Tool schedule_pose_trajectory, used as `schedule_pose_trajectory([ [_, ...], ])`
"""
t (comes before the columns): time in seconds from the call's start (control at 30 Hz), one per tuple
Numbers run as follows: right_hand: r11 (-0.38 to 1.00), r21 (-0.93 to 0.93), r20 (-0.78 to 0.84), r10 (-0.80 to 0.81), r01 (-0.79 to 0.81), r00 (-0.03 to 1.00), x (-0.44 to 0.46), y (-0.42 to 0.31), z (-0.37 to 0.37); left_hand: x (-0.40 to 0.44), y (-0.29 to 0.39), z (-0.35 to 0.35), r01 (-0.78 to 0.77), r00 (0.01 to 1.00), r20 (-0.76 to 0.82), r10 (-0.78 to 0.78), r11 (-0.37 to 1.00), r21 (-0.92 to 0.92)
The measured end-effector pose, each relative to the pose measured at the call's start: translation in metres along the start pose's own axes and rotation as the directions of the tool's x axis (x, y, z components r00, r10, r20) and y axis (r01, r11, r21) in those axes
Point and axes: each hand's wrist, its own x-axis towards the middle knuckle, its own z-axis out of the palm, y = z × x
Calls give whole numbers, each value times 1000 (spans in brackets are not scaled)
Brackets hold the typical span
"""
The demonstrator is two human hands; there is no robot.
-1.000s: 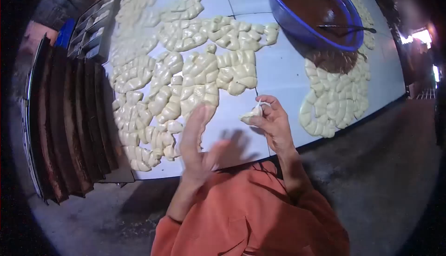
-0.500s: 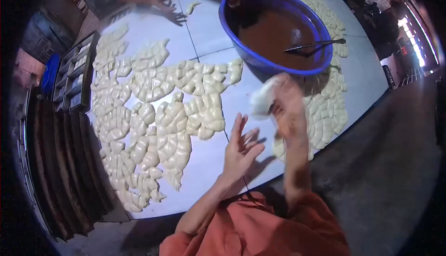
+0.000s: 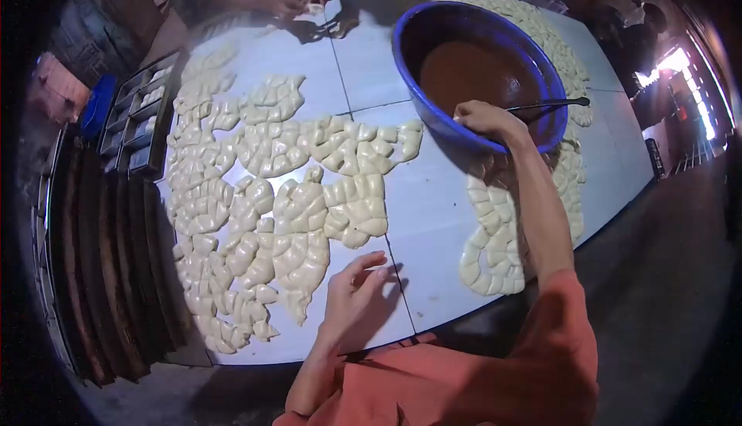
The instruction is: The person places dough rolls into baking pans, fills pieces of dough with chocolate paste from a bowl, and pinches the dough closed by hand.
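My right hand [image 3: 488, 119] is closed over the near rim of a blue tub [image 3: 433, 120] holding brown liquid [image 3: 471, 74]; what its fingers hold is hidden. A dark-handled utensil [image 3: 547, 104] rests across the tub just beyond it. My left hand [image 3: 357, 291] hovers low over the white tabletop [image 3: 429, 271], fingers loosely apart and holding nothing. To its left and ahead lie several joined pale dough pieces [image 3: 301, 217]. More dough [image 3: 491, 248] spreads below the tub, partly behind my right forearm.
Another person's two hands [image 3: 305, 1] hold a small pale piece at the far edge. Dark stacked trays [image 3: 108, 271] stand on the left, beside a compartmented box [image 3: 139, 117] with pale pieces. A blue object [image 3: 98, 107] sits behind the box.
My right hand has moved forward to the tub, and the pale piece seen in it earlier is out of sight. My left hand has lowered leftwards. The other person's hands have come together.
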Motion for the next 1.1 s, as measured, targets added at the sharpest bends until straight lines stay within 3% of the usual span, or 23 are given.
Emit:
schedule_pose_trajectory([
  [0.03, 997, -71, -15, -12, 10, 1000, -3, -2, 0, 0, 1, 0, 17, 999, -28, -18, 999, -28],
  [0.1, 999, -24, -87, -31, 29, 996, -11, -7, -3, 3, 4, 0, -17, 999, -31, 16, 999, -50],
  [0.13, 952, 299, -197, -10, 69, 980, -16, -9, -5, 3, 8, 0, 5, 1000, -12, -5, 999, -31],
  [0.17, 801, 583, -287, 45, 137, 957, -22, -13, -6, 4, 16, 1, 29, 1000, 4, -29, 999, -15],
  [0.2, 521, 830, -250, 33, 197, 968, -36, -22, -8, 13, 7, -1, -16, 1000, 20, 16, 999, 32],
  [0.23, 528, 828, -240, 25, 191, 970, -44, -30, -4, 21, 3, 0, -14, 1000, 9, 14, 1000, 21],
  [0.3, 188, 909, -387, 56, 371, 920, -60, -50, 10, 38, 3, 11, -135, 988, 60, 141, 986, -95],
  [0.47, -74, 942, -322, 91, 329, 942, -103, -133, 88, 55, 32, 35, -94, 988, 83, 130, 934, -345],
  [0.5, -114, 946, -290, 129, 305, 948, -108, -145, 104, 58, 27, 36, -34, 992, 87, 89, 863, -504],
  [0.57, -307, 922, -256, -30, 235, 966, -108, -134, 143, 55, 17, 25, 57, 996, 91, 11, 706, -706],
  [0.63, -252, 949, -217, -87, 190, 972, -126, -154, 156, 47, 9, 6, 6, 994, 81, 77, 686, -727],
  [0.67, -323, 933, -243, -245, 157, 938, -123, -139, 175, 42, 3, -4, 9, 995, 75, 67, 686, -728],
  [0.7, -325, 934, -237, -245, 150, 940, -131, -147, 179, 38, -3, -13, -29, 999, -3, 38, 720, -693],
  [0.77, 100, 966, -232, -68, 238, 970, -148, -172, 186, 27, -3, -28, -78, 993, -119, -3, 734, -674],
  [0.83, 395, 884, -271, -5, 251, 962, -152, -182, 208, 26, -16, -39, -103, 973, -232, -17, 862, -496],
  [0.87, 684, 611, -485, -74, 398, 871, -154, -188, 214, 26, -22, -42, -104, 971, -237, -19, 861, -498],
  [0.9, 862, 231, -636, -217, 451, 741, -156, -195, 219, 26, -26, -44, -118, 976, -219, 15, 878, -465],
  [0.97, 857, 286, -646, -158, 429, 747, -155, -205, 232, 23, -31, -46, -133, 978, -205, 46, 893, -430],
  [1.03, 848, 341, -652, -98, 406, 752, -153, -207, 243, 17, -25, -44, -151, 962, -256, 91, 962, -226],
  [1.07, 852, 317, -676, -105, 417, 729, -151, -204, 246, 12, -22, -39, -132, 963, -269, 30, 920, -369],
  [1.1, 856, 293, -700, -112, 426, 705, -150, -204, 248, 8, -16, -39, -132, 961, -274, 27, 920, -370],
])
